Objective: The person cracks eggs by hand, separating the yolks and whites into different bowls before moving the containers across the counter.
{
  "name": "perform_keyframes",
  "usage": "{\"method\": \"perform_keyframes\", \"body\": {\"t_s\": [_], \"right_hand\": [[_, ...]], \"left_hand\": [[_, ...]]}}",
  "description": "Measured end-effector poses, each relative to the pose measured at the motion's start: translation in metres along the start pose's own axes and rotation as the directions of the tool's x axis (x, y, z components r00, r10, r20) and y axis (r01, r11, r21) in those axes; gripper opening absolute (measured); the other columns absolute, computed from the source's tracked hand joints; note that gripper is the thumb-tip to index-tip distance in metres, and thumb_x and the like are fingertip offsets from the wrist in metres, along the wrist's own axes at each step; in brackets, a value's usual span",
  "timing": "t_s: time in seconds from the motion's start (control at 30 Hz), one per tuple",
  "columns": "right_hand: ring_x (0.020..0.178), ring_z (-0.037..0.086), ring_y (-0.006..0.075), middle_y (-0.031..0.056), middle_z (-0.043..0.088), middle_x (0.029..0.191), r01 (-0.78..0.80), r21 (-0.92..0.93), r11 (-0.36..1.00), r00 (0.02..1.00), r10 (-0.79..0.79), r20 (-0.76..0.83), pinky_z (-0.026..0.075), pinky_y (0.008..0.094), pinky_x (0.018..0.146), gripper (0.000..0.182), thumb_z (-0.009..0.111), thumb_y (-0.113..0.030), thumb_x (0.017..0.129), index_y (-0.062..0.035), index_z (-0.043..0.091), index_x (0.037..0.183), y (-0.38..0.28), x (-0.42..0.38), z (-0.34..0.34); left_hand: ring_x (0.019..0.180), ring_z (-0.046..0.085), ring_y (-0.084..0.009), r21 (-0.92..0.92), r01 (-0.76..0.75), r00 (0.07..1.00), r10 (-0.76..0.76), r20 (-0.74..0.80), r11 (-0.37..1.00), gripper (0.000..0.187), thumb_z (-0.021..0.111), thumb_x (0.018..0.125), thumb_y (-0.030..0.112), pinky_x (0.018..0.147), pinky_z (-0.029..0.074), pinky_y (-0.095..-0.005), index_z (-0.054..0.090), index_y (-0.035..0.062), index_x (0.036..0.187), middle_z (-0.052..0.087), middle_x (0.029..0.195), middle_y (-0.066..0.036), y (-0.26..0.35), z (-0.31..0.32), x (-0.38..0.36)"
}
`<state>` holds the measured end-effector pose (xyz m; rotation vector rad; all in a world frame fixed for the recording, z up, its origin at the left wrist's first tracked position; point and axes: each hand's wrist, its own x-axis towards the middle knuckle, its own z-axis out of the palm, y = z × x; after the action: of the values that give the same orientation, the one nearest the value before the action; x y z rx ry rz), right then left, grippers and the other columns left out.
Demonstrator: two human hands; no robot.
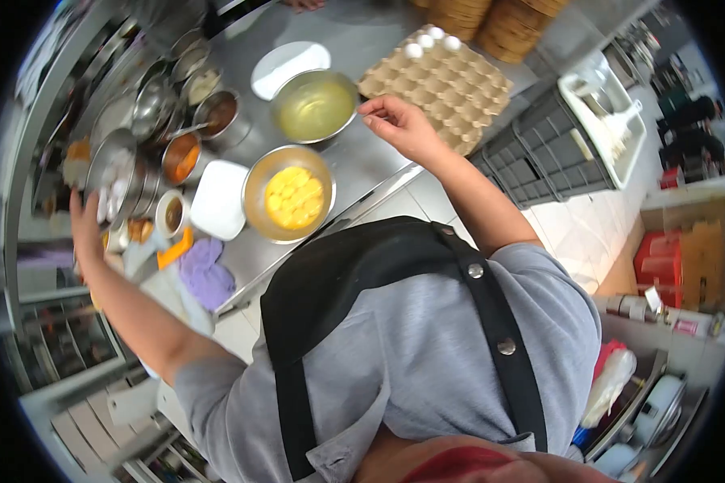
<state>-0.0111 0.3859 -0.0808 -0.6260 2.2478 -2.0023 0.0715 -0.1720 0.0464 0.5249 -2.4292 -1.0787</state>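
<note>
My left hand [87,229] is at the far left, fingers apart, beside a metal bowl [141,187] of white eggshells. Nothing shows in it. My right hand [395,126] hovers between a metal bowl of clear, yellowish egg white [314,106] and a cardboard egg tray [447,84]. Its fingers are loosely bent, the thumb is apart, and it appears to hold nothing. Several white eggs [433,40] sit at the tray's far end; its other visible cups hold none. Nearer my body, a second metal bowl [253,193] contains several whole yolks [295,198].
A white plate [290,66] and a white square container [219,200] flank the bowls. Sauce pots [220,117], a purple cloth [206,274] and an orange-handled tool [175,249] lie left. A grey crate [544,149] stands right. Another person's hand [304,4] shows at the top.
</note>
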Motion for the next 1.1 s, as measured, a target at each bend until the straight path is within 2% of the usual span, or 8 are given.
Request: {"method": "perform_keyframes", "body": {"t_s": [0.27, 0.37, 0.47, 0.53, 0.67, 0.7, 0.87, 1.1], "right_hand": [[0.085, 0.06, 0.0172, 0.009, 0.064, 0.087, -0.11, -0.227, 0.968, 0.95, 0.035, -0.311, 0.048, 0.0281, 0.074, 0.022, 0.058, -0.015, 0.082, -0.0011, 0.061, 0.098, 0.029, -0.002, -0.091], [0.083, 0.054, 0.0069, 0.0014, 0.059, 0.089, 0.028, -0.311, 0.95, 0.937, -0.133, -0.324, 0.045, 0.022, 0.073, 0.019, 0.058, -0.009, 0.085, -0.0018, 0.058, 0.102, -0.005, 0.027, -0.131], [0.085, 0.054, 0.0067, 0.0013, 0.058, 0.09, 0.204, -0.267, 0.942, 0.891, -0.292, -0.348, 0.045, 0.0215, 0.073, 0.018, 0.056, -0.004, 0.084, -0.0014, 0.057, 0.102, -0.068, 0.067, -0.162], [0.082, 0.057, 0.012, 0.006, 0.059, 0.09, 0.406, -0.377, 0.832, 0.763, -0.536, -0.362, 0.047, 0.0254, 0.072, 0.017, 0.058, -0.006, 0.081, -0.0013, 0.058, 0.098, -0.118, 0.095, -0.175], [0.078, 0.059, 0.0172, 0.0093, 0.06, 0.089, 0.527, -0.55, 0.648, 0.556, -0.752, -0.354, 0.047, 0.0272, 0.072, 0.014, 0.055, -0.005, 0.082, -0.0007, 0.06, 0.094, -0.201, 0.147, -0.212], [0.075, 0.052, 0.0066, 0.0021, 0.059, 0.081, 0.538, -0.569, 0.622, 0.533, -0.774, -0.342, 0.044, 0.0212, 0.067, 0.012, 0.055, -0.007, 0.084, -0.0006, 0.06, 0.094, -0.209, 0.163, -0.225], [0.073, 0.052, 0.0069, 0.0011, 0.059, 0.079, 0.477, -0.491, 0.729, 0.666, -0.664, -0.339, 0.043, 0.0217, 0.067, 0.015, 0.055, -0.009, 0.083, 0.0, 0.06, 0.094, -0.206, 0.199, -0.249], [0.072, 0.058, 0.013, 0.0069, 0.063, 0.077, 0.424, -0.558, 0.713, 0.757, -0.617, -0.215, 0.047, 0.0277, 0.067, 0.017, 0.059, -0.014, 0.08, -0.0012, 0.061, 0.09, -0.166, 0.215, -0.248]], "left_hand": [[0.099, 0.051, -0.0176, 0.078, 0.405, 0.818, -0.399, 0.413, 0.911, 0.045, 0.058, 0.083, 0.026, 0.082, 0.041, -0.0281, 0.048, 0.0063, 0.123, 0.055, 0.113, -0.009, -0.055, 0.068, -0.191], [0.11, 0.047, -0.0318, 0.685, -0.068, 0.997, 0.034, 0.063, 0.725, 0.025, 0.065, 0.072, 0.023, 0.09, 0.039, -0.0438, 0.06, 0.0108, 0.094, 0.051, 0.115, -0.013, -0.134, 0.119, -0.22], [0.108, 0.046, -0.0299, 0.656, 0.074, 0.985, 0.047, -0.165, 0.751, 0.024, 0.067, 0.071, 0.026, 0.08, 0.044, -0.049, 0.059, 0.0113, 0.089, 0.048, 0.113, -0.011, -0.118, 0.142, -0.212], [0.097, 0.051, -0.0296, 0.664, 0.433, 0.901, -0.281, -0.33, 0.609, 0.021, 0.064, 0.074, 0.028, 0.068, 0.047, -0.046, 0.058, 0.0099, 0.083, 0.052, 0.102, -0.009, -0.046, 0.153, -0.218], [0.085, 0.054, -0.0299, 0.773, 0.383, 0.912, -0.072, -0.405, 0.506, 0.022, 0.06, 0.079, 0.029, 0.062, 0.047, -0.0436, 0.057, 0.0074, 0.08, 0.055, 0.09, -0.009, -0.089, 0.166, -0.21], [0.081, 0.055, -0.0307, 0.775, 0.384, 0.909, -0.059, -0.412, 0.503, 0.022, 0.057, 0.081, 0.028, 0.063, 0.047, -0.0436, 0.056, 0.0065, 0.079, 0.056, 0.086, -0.01, -0.094, 0.167, -0.209], [0.076, 0.055, -0.0329, 0.753, 0.341, 0.881, 0.088, -0.465, 0.562, 0.023, 0.052, 0.085, 0.026, 0.063, 0.045, -0.0436, 0.055, 0.0048, 0.077, 0.056, 0.08, -0.012, -0.094, 0.171, -0.215], [0.082, 0.055, -0.0353, 0.63, 0.426, 0.852, -0.053, -0.522, 0.649, 0.033, 0.045, 0.088, 0.023, 0.074, 0.041, -0.046, 0.05, 0.01, 0.118, 0.06, 0.093, -0.019, -0.099, 0.165, -0.211]]}}
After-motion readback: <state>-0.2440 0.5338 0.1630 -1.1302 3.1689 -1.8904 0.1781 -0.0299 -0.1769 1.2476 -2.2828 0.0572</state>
